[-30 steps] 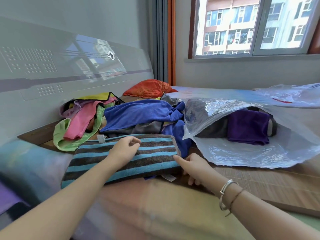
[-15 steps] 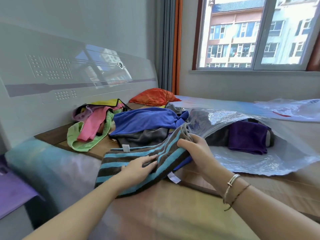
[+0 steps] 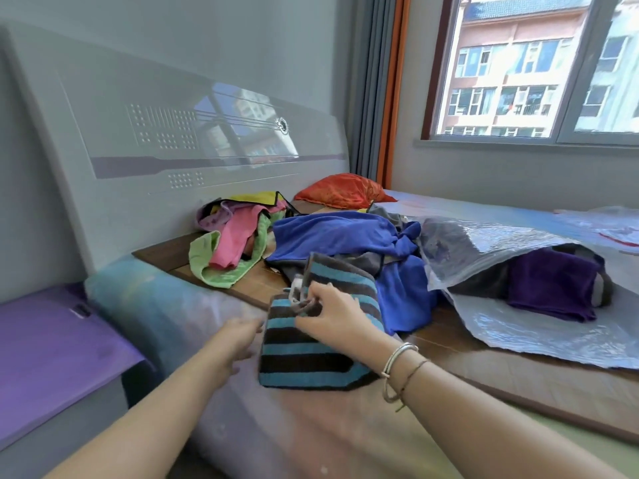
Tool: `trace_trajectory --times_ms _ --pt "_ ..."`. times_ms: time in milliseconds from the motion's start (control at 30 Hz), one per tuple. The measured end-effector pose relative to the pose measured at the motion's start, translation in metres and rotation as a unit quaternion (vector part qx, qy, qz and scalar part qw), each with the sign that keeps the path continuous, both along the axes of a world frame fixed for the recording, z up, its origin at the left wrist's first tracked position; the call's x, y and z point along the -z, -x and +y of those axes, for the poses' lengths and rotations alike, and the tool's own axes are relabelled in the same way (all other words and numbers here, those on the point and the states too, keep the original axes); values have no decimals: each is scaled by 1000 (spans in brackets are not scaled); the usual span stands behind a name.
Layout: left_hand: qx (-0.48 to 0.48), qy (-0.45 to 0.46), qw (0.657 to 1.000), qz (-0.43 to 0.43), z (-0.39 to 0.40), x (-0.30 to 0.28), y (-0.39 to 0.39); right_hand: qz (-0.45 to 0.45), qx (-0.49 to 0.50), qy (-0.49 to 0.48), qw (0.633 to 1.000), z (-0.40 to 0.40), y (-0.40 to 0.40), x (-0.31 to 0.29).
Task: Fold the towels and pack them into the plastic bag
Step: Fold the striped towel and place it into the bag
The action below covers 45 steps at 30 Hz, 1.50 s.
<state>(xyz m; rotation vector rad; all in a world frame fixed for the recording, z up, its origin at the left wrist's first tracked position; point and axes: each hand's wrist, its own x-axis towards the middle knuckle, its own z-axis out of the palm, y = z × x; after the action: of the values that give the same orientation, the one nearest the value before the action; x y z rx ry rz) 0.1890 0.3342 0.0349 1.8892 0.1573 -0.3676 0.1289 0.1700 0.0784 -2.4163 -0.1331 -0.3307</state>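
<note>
A thick, nubby striped towel [image 3: 311, 344], teal and black, lies folded on the bed's edge. The right hand [image 3: 337, 318] pinches its top corner; the left hand [image 3: 238, 340], fingers spread wide, touches its side. A crinkly clear plastic bag [image 3: 539, 326] holds a plush purple towel [image 3: 553, 288] beside the glossy headboard [image 3: 166, 143] and window [image 3: 532, 67].

Bright daylight pours through the window [image 3: 539, 67], glaring off the glossy headboard [image 3: 207, 140]; wide-angle bending warps the edges, and the left hand [image 3: 238, 340] blurs.
</note>
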Motion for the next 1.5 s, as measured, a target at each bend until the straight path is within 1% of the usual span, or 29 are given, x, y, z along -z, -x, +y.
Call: trace_trajectory --times_ms 33,100,167,233,300,333,400,467,500,533,567,600,633,667,733,800,867,933,967,1033,1100,1133,1167,1200,1267,1333,1367,1433,1500 --pt "9 20 999 30 2 2 -1 18 -14 31 999 9 -3 9" --pt "30 39 998 47 1 5 -1 27 -31 62 997 22 -4 25" --pt "31 44 997 48 -4 9 -2 16 -33 47 998 28 -5 35" --pt "30 55 997 52 -6 11 -2 4 -43 -47 998 32 -2 35" --pt "32 67 996 57 -6 14 -3 6 -40 -146 988 31 1 27" --pt "39 79 994 58 -7 13 0 -4 -28 -170 985 27 3 22" --pt "67 111 990 52 -11 7 8 -47 22 -184 982 16 6 15" --pt "96 111 989 10 -17 4 14 -105 88 -139 981 -1 8 17" --pt "100 97 990 -23 -20 6 15 -114 124 -96 981 -12 7 20" --pt "93 77 991 -60 -23 6 17 -92 151 -65 982 -22 8 25" --pt "81 64 990 -98 -27 4 21 -41 166 -72 983 -31 10 28" --pt "73 58 987 -131 -30 1 25 20 175 -124 976 -39 12 30" --pt "75 64 982 -159 -33 -5 30 75 181 -205 959 -46 16 30" --pt "87 81 976 -181 -36 -14 38 109 181 -286 935 -52 23 29" --pt "126 128 961 -211 -43 -36 55 136 166 -422 881 -67 38 25" --pt "173 187 944 -211 -51 -61 74 154 125 -527 826 -82 59 15" --pt "218 245 924 -194 -63 -82 93 175 71 -593 783 -96 85 4" --pt "248 285 908 -181 -81 -94 112 172 20 -634 753 -110 114 -3" --pt "255 293 905 -175 -93 -96 120 160 7 -649 744 -119 127 -4" --pt "267 296 903 -159 -120 -93 133 134 13 -655 744 -139 150 -6" --pt "284 275 908 -137 -146 -82 139 121 57 -643 755 -166 167 -8" --pt "294 243 915 -134 -159 -76 140 113 92 -620 771 -181 175 -11" --pt "302 187 923 -146 -171 -69 141 95 134 -586 793 -198 181 -13" --pt "299 114 932 -168 -184 -62 140 76 171 -542 819 -215 187 -16" --pt "240 -9 943 -232 -210 -48 136 46 213 -447 867 -245 196 -24" --pt "190 -43 936 -294 -231 -41 128 51 221 -355 907 -267 200 -33" --pt "182 -56 924 -332 -240 -39 125 61 219 -291 929 -275 200 -38" --pt "179 -103 876 -435 -255 -38 114 73 223 -139 962 -292 193 -43" --pt "179 -155 821 -520 -271 -40 106 39 254 22 966 -306 180 -43"
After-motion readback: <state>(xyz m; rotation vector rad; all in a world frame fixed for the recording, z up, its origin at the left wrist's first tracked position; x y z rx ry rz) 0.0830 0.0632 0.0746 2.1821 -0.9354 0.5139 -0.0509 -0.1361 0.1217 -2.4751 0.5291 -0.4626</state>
